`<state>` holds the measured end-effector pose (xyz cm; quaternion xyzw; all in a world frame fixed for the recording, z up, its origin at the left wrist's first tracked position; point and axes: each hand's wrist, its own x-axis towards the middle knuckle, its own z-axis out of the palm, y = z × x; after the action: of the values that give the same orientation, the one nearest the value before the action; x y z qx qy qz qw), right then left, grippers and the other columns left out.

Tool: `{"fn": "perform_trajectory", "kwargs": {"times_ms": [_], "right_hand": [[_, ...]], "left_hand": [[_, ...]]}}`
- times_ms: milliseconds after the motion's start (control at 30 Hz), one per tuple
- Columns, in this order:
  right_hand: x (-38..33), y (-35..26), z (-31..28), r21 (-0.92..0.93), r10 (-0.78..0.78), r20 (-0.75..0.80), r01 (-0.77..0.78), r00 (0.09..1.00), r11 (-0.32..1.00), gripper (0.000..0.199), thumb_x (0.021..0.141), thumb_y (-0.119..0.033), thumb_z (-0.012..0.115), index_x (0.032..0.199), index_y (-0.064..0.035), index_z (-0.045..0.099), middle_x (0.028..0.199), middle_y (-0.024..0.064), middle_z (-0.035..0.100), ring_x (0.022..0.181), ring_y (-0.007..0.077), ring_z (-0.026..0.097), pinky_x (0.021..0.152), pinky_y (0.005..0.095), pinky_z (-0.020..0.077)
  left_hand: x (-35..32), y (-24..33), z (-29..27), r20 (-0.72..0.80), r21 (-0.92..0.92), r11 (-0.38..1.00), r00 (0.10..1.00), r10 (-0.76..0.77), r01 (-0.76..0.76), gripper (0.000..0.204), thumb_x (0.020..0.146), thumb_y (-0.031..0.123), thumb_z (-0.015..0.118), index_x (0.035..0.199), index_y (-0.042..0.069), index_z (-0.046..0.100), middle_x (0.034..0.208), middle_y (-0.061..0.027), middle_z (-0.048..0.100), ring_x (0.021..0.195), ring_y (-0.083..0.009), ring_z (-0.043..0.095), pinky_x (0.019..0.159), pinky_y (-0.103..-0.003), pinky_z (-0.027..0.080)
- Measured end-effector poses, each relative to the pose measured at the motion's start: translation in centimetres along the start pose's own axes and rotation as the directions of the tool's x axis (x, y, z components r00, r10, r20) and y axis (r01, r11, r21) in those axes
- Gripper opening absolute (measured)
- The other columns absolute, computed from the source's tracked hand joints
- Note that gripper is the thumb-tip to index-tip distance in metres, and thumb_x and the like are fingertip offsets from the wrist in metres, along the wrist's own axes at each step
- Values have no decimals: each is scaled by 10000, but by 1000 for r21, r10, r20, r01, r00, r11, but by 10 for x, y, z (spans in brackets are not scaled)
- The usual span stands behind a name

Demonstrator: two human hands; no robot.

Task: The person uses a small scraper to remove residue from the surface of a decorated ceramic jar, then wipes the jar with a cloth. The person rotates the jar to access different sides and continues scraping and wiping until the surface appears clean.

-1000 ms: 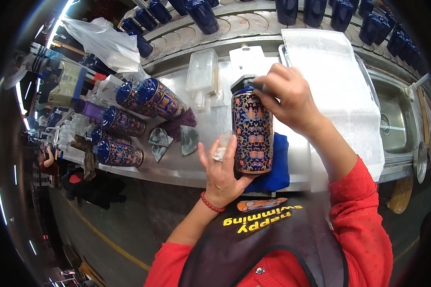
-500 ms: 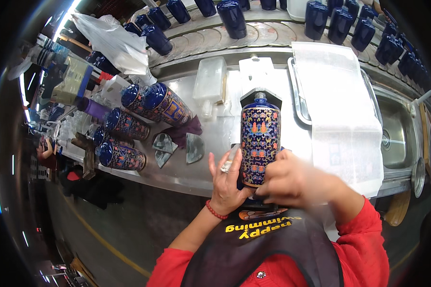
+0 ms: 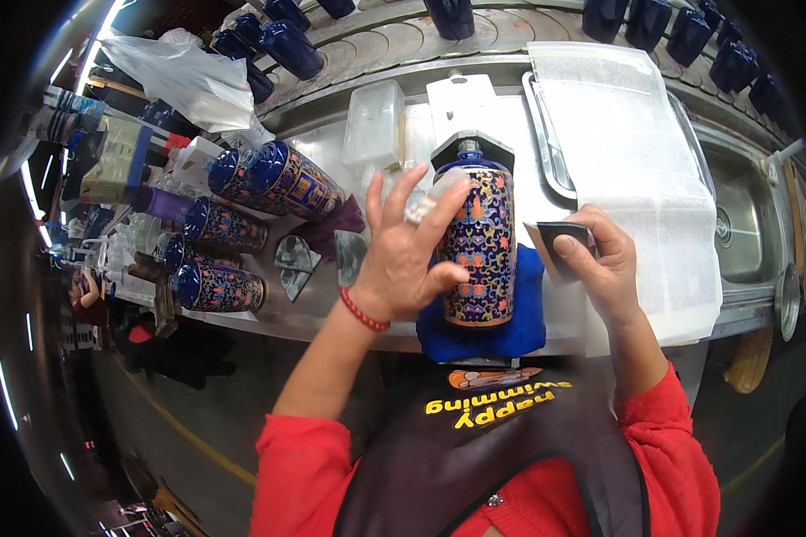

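Note:
A tall dark-blue vase (image 3: 480, 242) with a multicoloured pattern stands on a blue cloth (image 3: 510, 333) at the near edge of a steel counter (image 3: 403, 125). My left hand (image 3: 405, 249) rests against its left side, thumb pressed on the body, fingers spread upward and a ring showing. My right hand (image 3: 600, 261) is just right of the vase and pinches a small dark square pad (image 3: 564, 242) with a pale edge, a little apart from the vase.
Several more patterned blue vases (image 3: 278, 179) lie on their sides at the left. A tray covered with white sheet (image 3: 627, 152) sits at the right, a sink (image 3: 743, 224) beyond it. Dark blue cups (image 3: 690, 31) line the back shelf. A clear plastic box (image 3: 373, 134) stands behind.
My right hand has left the top of the vase, dropped below it, and now is at its right holding the pad. My left hand has slid up from the vase's base to its side.

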<state>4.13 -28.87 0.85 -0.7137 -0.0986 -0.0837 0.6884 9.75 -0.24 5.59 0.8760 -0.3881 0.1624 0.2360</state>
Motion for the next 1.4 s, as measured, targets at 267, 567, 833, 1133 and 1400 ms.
{"fn": "perform_trajectory", "kwargs": {"times_ms": [267,567,833,1133,1400], "right_hand": [[-14,-9,4,-85,-36,-42,32,998,996,141,921,-88,749,1008,8,693,862,26,606,758,86,534,657,234,415],[-27,-10,-1,65,30,-99,-24,995,998,113,947,-90,728,1005,-1,687,871,14,609,774,73,539,684,221,427],[-22,-20,5,-18,-24,-65,22,998,1000,90,960,-99,702,977,-18,668,854,-27,513,745,48,447,658,207,352],[-20,-26,0,-70,-61,-47,57,997,996,68,939,-54,705,973,-10,667,855,-15,518,734,67,452,644,217,352],[24,-46,10,-354,-240,154,280,959,892,125,847,2,754,963,11,711,777,29,544,648,106,479,547,265,349]], "left_hand": [[17,24,-2,166,66,954,946,279,-293,616,995,653,396,1311,206,679,1045,-21,753,1372,-244,482,1217,-628,24],[-13,46,-15,121,-41,973,966,229,-226,620,1019,652,348,1270,223,718,1168,25,736,1322,-222,517,1245,-599,48],[28,-2,-9,64,19,980,978,198,-199,608,1045,620,337,1339,218,686,1012,2,780,1345,-245,508,1236,-578,55],[-4,30,-15,22,79,959,962,271,-272,574,1058,578,353,1270,202,731,1129,13,761,1313,-208,528,1255,-571,42],[-7,24,-7,-37,85,971,973,227,-224,528,1058,546,402,1277,197,732,1084,13,769,1209,-207,577,1252,-569,95]]}}
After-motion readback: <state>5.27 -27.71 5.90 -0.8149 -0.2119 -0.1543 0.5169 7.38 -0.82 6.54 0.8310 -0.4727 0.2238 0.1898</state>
